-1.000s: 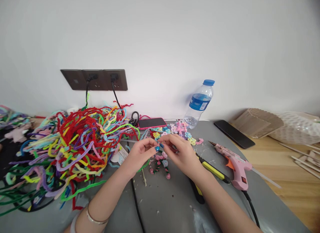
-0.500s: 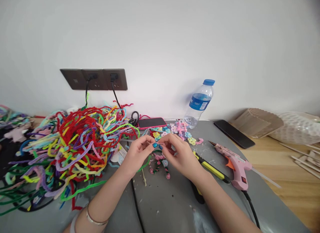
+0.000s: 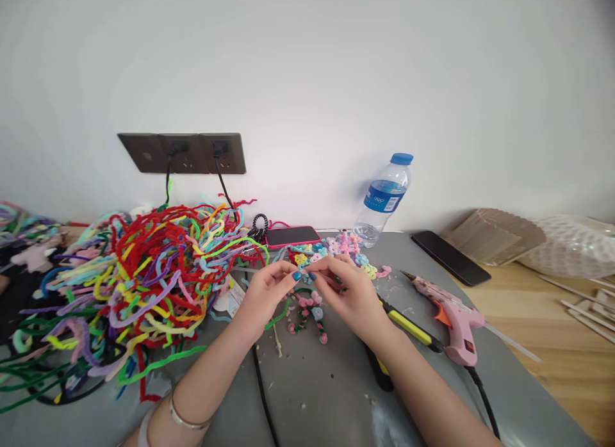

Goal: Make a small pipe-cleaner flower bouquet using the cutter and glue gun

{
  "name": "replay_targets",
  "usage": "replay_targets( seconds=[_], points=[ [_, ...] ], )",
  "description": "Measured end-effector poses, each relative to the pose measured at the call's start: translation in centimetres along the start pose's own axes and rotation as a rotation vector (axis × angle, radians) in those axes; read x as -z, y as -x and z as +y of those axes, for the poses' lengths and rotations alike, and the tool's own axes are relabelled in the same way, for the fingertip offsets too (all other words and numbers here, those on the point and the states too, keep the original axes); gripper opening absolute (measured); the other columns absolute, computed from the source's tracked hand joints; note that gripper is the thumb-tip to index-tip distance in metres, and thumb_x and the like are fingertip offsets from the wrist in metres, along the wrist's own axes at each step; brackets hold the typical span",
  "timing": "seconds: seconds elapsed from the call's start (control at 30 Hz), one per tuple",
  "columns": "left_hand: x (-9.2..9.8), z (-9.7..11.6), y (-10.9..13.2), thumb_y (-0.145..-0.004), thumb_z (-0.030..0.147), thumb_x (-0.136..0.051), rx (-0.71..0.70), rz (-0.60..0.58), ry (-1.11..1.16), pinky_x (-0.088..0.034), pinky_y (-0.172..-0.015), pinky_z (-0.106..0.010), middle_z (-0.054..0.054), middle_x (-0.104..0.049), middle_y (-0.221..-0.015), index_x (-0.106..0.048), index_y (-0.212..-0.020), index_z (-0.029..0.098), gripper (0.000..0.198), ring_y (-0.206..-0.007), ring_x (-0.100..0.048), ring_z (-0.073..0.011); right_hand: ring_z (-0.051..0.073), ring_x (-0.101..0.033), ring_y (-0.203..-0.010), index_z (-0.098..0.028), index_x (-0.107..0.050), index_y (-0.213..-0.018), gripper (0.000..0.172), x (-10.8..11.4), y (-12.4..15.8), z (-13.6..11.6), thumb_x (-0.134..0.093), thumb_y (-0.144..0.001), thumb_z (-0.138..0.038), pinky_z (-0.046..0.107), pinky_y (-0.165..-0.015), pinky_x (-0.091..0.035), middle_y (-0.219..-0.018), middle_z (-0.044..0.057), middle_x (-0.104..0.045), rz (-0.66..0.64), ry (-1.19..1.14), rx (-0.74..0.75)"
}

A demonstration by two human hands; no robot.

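Note:
My left hand (image 3: 266,293) and my right hand (image 3: 350,293) meet fingertip to fingertip over the grey mat (image 3: 327,396), both pinched on a small pipe-cleaner piece (image 3: 303,272) between them. The piece is mostly hidden by my fingers. Just below the hands lies a small cluster of pink and blue curled pipe-cleaner flowers (image 3: 307,312) with green stems. A pile of pastel curled shapes (image 3: 339,250) lies just beyond my fingers.
A big tangle of coloured pipe cleaners (image 3: 139,280) fills the left. A pink glue gun (image 3: 451,316) and yellow-handled pliers (image 3: 408,325) lie right of my hands. A water bottle (image 3: 383,200), two phones (image 3: 292,235) (image 3: 449,257) and a wall socket (image 3: 182,154) stand behind.
My fingertips have shifted slightly while working the small piece between them. Both hands stay in the same place.

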State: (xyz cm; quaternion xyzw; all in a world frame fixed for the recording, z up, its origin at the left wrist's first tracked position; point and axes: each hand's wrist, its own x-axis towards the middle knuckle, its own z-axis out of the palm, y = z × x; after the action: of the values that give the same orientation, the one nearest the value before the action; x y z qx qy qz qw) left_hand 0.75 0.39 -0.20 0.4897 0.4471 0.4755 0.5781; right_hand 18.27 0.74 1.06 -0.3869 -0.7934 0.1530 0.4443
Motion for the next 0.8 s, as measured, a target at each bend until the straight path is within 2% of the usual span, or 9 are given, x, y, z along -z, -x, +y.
replay_targets(
  seconds=[0.13,0.23,0.37,0.6,0.67,0.8],
  points=[
    [0.4,-0.1,-0.2,-0.079,0.048,-0.069,0.039,-0.019,0.028,-0.035,-0.061,-0.024,-0.001,-0.059,-0.077,-0.070,-0.084,0.017,0.031,-0.067,-0.047,-0.0126,0.015,-0.052,-0.059,-0.022,-0.063,-0.090,0.015,0.4,-0.3,0.1,-0.051,-0.093,-0.013,0.033,-0.070,-0.041,-0.071,-0.001,-0.067,0.012,0.020,0.005],
    [0.4,0.1,-0.1,-0.078,0.045,-0.071,0.034,-0.014,-0.005,-0.034,-0.059,-0.023,0.001,-0.056,-0.073,-0.070,-0.084,0.018,0.027,-0.065,-0.045,-0.0117,0.014,-0.051,-0.057,-0.022,-0.063,-0.092,0.016,0.5,-0.3,0.3,-0.051,-0.094,-0.012,0.033,-0.071,-0.037,-0.071,-0.002,-0.066,-0.014,0.027,0.043],
    [0.3,0.4,0.0,-0.080,0.042,-0.070,0.013,-0.066,-0.066,-0.033,-0.058,-0.023,0.001,-0.056,-0.072,-0.068,-0.080,0.017,0.024,-0.064,-0.044,-0.0116,0.013,-0.049,-0.055,-0.022,-0.064,-0.092,0.014,0.5,-0.3,0.4,-0.054,-0.094,-0.013,0.032,-0.070,-0.034,-0.070,-0.003,-0.065,-0.014,0.053,0.094],
    [0.3,0.8,0.1,-0.075,0.037,-0.072,0.004,-0.107,-0.110,-0.038,-0.062,-0.024,-0.001,-0.058,-0.075,-0.067,-0.081,0.017,0.021,-0.069,-0.049,-0.0137,0.013,-0.054,-0.058,-0.022,-0.063,-0.090,0.012,0.8,-0.4,0.3,-0.055,-0.093,-0.013,0.032,-0.071,-0.038,-0.075,-0.001,-0.069,0.000,0.065,0.085],
    [0.4,0.8,0.0,-0.075,0.037,-0.071,-0.002,-0.074,-0.146,-0.037,-0.060,-0.024,0.000,-0.057,-0.072,-0.067,-0.080,0.018,0.020,-0.065,-0.048,-0.0132,0.014,-0.056,-0.061,-0.021,-0.062,-0.087,0.012,1.3,-0.5,0.5,-0.056,-0.091,-0.012,0.030,-0.066,-0.040,-0.076,0.000,-0.068,-0.057,0.022,0.029],
    [0.8,0.9,-0.4,-0.076,0.037,-0.067,-0.019,0.072,-0.162,-0.035,-0.056,-0.024,0.002,-0.055,-0.067,-0.064,-0.080,0.019,0.019,-0.059,-0.046,-0.0123,0.013,-0.057,-0.065,-0.020,-0.064,-0.078,0.016,1.9,-0.4,1.5,-0.059,-0.085,-0.007,0.023,-0.057,-0.042,-0.075,0.000,-0.063,-0.351,-0.093,-0.102]
  ],
)
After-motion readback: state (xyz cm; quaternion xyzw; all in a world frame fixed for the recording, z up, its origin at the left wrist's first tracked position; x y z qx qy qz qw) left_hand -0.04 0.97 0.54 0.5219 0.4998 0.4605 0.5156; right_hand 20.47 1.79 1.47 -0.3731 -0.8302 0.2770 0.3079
